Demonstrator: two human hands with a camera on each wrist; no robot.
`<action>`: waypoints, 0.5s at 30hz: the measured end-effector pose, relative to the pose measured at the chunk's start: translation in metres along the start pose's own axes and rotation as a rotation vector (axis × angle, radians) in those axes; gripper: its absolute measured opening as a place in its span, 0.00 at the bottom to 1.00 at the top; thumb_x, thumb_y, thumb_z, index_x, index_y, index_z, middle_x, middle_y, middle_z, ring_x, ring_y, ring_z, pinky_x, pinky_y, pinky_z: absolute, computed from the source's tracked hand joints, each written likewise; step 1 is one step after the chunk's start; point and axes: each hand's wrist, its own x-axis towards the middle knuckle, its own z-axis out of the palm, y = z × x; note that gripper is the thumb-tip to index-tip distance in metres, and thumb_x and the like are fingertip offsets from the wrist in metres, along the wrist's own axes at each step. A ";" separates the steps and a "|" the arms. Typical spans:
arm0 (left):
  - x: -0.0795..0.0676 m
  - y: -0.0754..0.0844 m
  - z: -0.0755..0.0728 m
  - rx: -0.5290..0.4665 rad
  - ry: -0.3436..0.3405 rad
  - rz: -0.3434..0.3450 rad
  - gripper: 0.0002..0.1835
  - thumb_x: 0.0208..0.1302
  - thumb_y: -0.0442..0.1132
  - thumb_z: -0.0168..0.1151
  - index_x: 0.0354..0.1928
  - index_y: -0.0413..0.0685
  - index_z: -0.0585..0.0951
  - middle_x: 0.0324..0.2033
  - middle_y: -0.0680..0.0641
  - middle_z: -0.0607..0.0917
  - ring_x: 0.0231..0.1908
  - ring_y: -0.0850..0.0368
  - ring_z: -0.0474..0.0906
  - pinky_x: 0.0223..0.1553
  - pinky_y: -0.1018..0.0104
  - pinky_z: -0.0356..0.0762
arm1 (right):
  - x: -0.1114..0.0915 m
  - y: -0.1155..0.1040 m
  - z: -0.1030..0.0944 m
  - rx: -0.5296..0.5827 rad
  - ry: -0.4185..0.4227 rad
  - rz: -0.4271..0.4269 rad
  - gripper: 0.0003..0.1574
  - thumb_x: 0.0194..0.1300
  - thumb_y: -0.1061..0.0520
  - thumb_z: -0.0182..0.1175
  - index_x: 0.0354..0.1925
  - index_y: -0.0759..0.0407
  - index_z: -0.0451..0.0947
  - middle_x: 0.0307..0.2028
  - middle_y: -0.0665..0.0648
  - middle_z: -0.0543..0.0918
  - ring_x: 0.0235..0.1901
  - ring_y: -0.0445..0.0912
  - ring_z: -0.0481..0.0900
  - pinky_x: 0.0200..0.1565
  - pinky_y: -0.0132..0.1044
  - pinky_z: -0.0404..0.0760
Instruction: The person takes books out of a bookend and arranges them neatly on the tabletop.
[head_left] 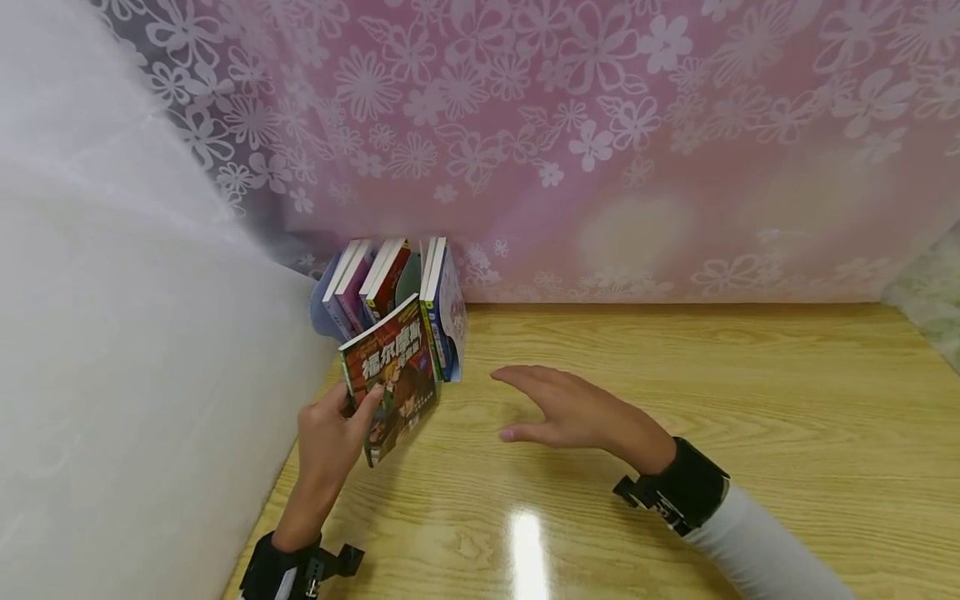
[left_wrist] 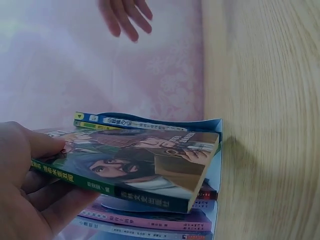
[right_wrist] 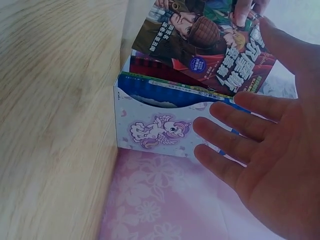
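My left hand (head_left: 330, 433) pinches a paperback book (head_left: 397, 375) by its spine side, thumb on the illustrated front cover and fingers behind. The book tilts in front of a book holder (head_left: 454, 333) with a winged unicorn on its side panel, seen in the right wrist view. Several books (head_left: 352, 279) stand upright in that holder, partly hidden by the held one. In the left wrist view the green spine of the held book (left_wrist: 145, 167) faces the camera. My right hand (head_left: 577, 408) hovers to the right of the book, fingers extended, touching nothing.
A wooden table (head_left: 675, 367) lies under both hands. Behind it hangs a pink flowered curtain (head_left: 525, 167), close to the holder's back. A white sheet-like wall (head_left: 135, 333) runs along the left edge. A bright glare spot shows near the table's front.
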 end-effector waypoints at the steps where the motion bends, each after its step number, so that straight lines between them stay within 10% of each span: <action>1: -0.001 0.001 -0.001 0.001 -0.001 -0.003 0.08 0.58 0.39 0.68 0.37 0.42 0.82 0.14 0.52 0.80 0.10 0.69 0.68 0.10 0.72 0.63 | 0.000 0.000 0.001 0.005 -0.001 0.001 0.50 0.62 0.25 0.50 0.72 0.46 0.53 0.69 0.50 0.61 0.66 0.44 0.57 0.63 0.48 0.64; 15: -0.017 0.012 -0.013 0.085 -0.002 0.056 0.09 0.53 0.36 0.71 0.35 0.44 0.80 0.11 0.57 0.73 0.08 0.77 0.53 0.07 0.75 0.54 | 0.011 -0.016 0.000 0.115 -0.024 0.002 0.52 0.58 0.24 0.53 0.72 0.46 0.54 0.69 0.50 0.61 0.66 0.45 0.57 0.63 0.48 0.63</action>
